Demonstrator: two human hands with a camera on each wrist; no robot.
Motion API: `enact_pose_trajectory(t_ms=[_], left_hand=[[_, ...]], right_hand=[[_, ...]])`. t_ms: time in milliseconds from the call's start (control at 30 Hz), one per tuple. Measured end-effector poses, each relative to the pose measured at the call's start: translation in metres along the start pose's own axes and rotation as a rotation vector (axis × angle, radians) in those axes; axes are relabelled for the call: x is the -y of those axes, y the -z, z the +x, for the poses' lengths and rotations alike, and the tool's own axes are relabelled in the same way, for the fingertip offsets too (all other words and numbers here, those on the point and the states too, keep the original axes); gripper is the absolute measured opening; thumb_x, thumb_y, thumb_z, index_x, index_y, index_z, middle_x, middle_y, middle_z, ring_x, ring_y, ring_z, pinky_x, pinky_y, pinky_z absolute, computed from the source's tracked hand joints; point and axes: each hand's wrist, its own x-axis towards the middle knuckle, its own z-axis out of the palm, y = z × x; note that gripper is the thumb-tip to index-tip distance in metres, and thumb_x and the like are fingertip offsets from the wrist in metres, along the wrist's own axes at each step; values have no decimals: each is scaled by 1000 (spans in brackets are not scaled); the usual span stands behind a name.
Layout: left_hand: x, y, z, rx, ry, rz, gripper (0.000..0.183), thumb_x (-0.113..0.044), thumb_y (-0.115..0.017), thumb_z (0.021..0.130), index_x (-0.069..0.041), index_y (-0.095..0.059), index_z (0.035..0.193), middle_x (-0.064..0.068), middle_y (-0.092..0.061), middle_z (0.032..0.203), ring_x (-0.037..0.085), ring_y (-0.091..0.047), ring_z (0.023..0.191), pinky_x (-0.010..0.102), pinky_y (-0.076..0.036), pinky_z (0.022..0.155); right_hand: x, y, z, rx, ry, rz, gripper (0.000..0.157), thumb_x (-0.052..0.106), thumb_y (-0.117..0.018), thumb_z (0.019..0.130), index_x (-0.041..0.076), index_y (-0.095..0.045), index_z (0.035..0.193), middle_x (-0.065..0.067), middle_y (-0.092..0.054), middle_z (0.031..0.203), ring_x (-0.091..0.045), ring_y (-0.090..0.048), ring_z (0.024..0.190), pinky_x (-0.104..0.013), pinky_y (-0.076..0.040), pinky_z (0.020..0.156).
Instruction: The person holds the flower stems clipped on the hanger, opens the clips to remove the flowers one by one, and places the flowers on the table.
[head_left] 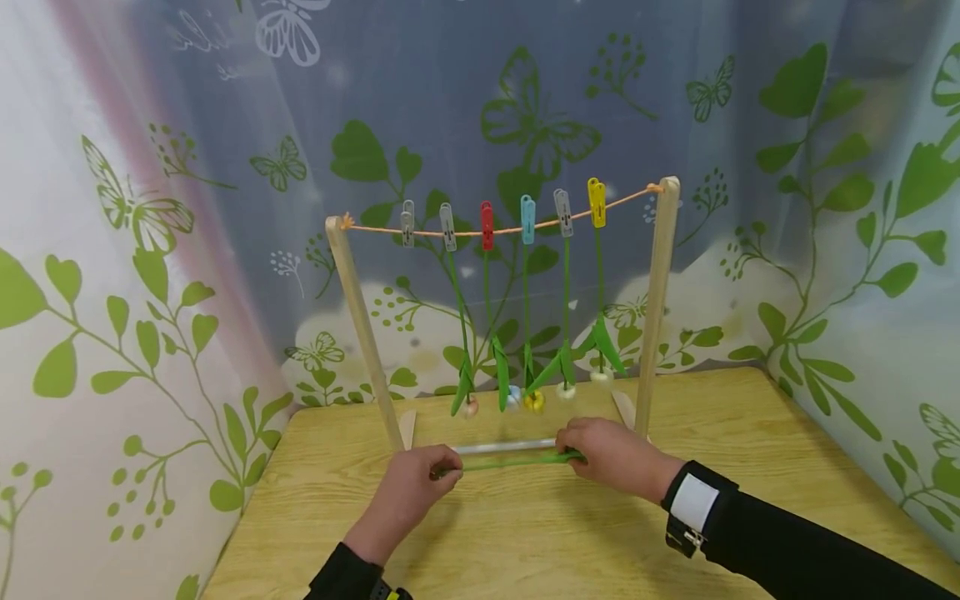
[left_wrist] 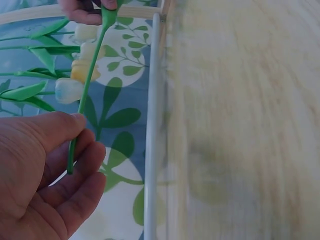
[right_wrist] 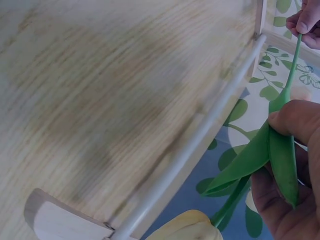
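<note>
Both hands hold one artificial tulip [head_left: 504, 462] stretched sideways, low in front of a wooden frame. My left hand [head_left: 420, 487] pinches the bare end of its green stem between thumb and fingers. At the other end, my right hand [head_left: 613, 457] grips the tulip around its green leaves [right_wrist: 247, 162]. A pale yellow bloom [right_wrist: 187, 227] extends past the right hand in the right wrist view. Behind the hands, several tulips hang blooms down from clothespins on an orange string [head_left: 506, 231]. A red clothespin [head_left: 487, 225] and a yellow clothespin [head_left: 597, 202] are among them.
Two wooden posts [head_left: 365, 333] carry the string, joined low down by a white rod [head_left: 502, 447]. The frame stands on a wood-grain table [head_left: 510, 533]. A leaf-and-butterfly patterned curtain [head_left: 465, 100] surrounds it. No stem shows beneath the leftmost grey clothespin [head_left: 407, 223].
</note>
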Motion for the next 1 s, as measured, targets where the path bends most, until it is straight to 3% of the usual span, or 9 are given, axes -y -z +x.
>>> enact_pose_trajectory(t_ms=[300,767,1000], left_hand=[[5,-12,1,43,-22,59,7,-14,-76,96,-20,-75,99,-7,-75,96,14,-75,92,29,-63,75],[12,-23,-3,-2,-65,96,8,-6,-80,90,-12,-75,90,-5,-76,86,16,-75,84,32,-63,73],[17,-30,-3,7,-52,117,8,-8,-80,91,-14,-74,90,-5,-77,89,14,-76,86,31,-63,74]], right_hand=[[0,-11,-6,29,-12,14,16,8,-82,89,17,-72,98,6,-65,93,-7,-64,83,-26,-59,66],[-2,-27,-4,61,-4,22,15,9,-80,90,19,-72,99,7,-66,96,-6,-63,84,-26,-57,66],[-1,-30,-4,81,-12,1,16,10,-80,91,21,-72,100,8,-67,97,-7,-67,87,-26,-59,67]])
